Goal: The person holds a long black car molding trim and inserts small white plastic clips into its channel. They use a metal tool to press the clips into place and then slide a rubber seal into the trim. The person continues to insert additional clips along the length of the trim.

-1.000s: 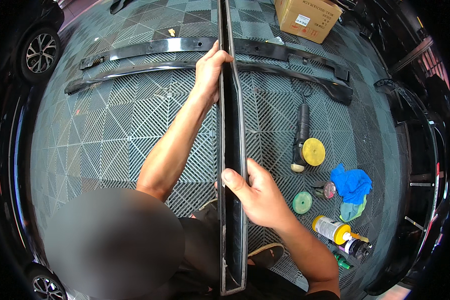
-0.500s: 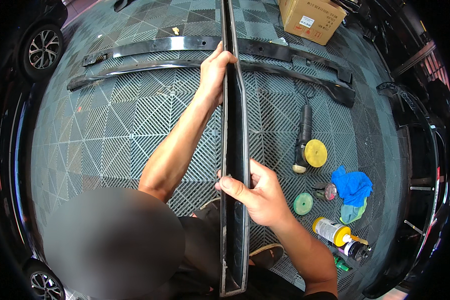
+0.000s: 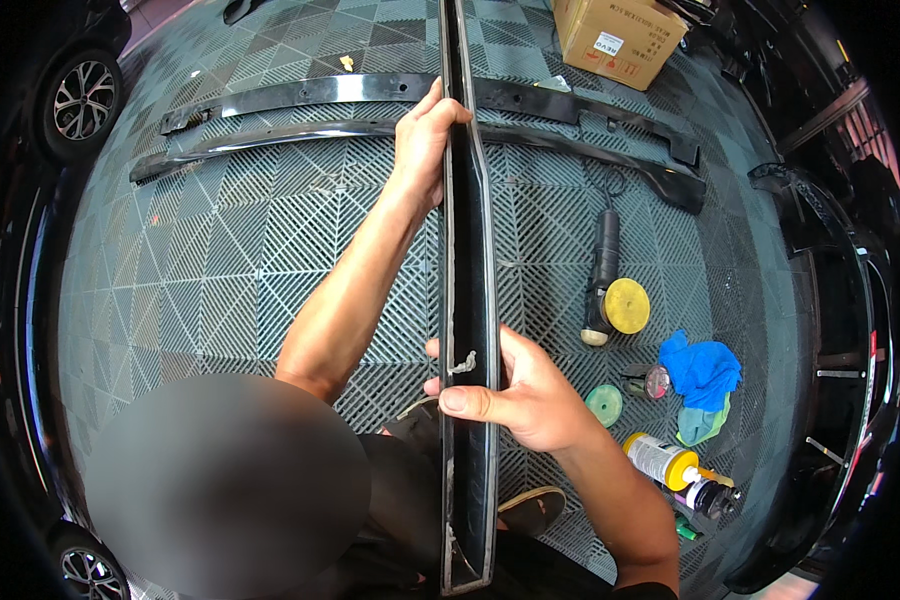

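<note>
A long, narrow black car trim panel (image 3: pixel 476 260) stands lengthwise in front of me, its hollow channel side showing. My left hand (image 3: pixel 425 145) is closed around its far part, thumb and fingers over the edges. Nearer to me, my right hand (image 3: pixel 530 398) grips the panel from its right side. The right thumb lies across the channel, and fingertips show past the left edge. Just beyond that thumb, a small crumpled grey scrap (image 3: pixel 463 363) sticks to the panel's inner left edge; its kind is unclear.
Two long black trim pieces (image 3: pixel 320 92) lie across the tiled floor (image 3: pixel 220 270) ahead. To the right are a polisher (image 3: pixel 605 270) with a yellow pad, a green disc (image 3: pixel 604 405), a blue cloth (image 3: pixel 702 368) and bottles (image 3: pixel 660 460). A cardboard box (image 3: pixel 620 45) stands beyond.
My right hand has slid a little towards me along the panel. The grey scrap now shows where the thumb was. My left hand keeps its hold.
</note>
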Demonstrator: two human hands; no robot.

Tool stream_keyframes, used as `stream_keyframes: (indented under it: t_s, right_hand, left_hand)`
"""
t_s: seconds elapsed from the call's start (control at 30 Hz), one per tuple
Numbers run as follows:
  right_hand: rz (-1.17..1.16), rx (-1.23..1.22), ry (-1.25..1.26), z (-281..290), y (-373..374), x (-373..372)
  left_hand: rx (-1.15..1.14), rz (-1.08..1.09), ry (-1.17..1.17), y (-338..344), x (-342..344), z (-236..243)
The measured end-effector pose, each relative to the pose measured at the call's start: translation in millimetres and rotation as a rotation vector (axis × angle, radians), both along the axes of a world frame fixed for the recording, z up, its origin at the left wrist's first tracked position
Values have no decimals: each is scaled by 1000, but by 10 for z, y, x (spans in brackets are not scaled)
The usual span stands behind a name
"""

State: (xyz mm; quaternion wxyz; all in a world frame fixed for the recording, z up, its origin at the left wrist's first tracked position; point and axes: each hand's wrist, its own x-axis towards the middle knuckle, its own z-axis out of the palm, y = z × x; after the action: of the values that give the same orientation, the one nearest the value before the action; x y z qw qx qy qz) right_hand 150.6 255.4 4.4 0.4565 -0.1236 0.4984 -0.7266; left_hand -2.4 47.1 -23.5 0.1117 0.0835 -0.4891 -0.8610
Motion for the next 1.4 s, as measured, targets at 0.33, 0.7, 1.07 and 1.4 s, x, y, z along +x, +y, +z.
stream_keyframes:
  t_s: [0.33,0.7,1.07,1.4]
  right_hand:
    - [-208,14,33,-30,-135,126]
    - [-183,191,48,-81,-78,109]
    - [-174,-10,-169,27,-108,53]
    - [-258,159,120,-241,-150,106]
  left_hand:
    - [-29,44,-17,42,8,15]
    - [-19,26,18,48,5,61]
    - [-22,40,-14,32,20,50]
    - [-9,11,-5,70,22,6]
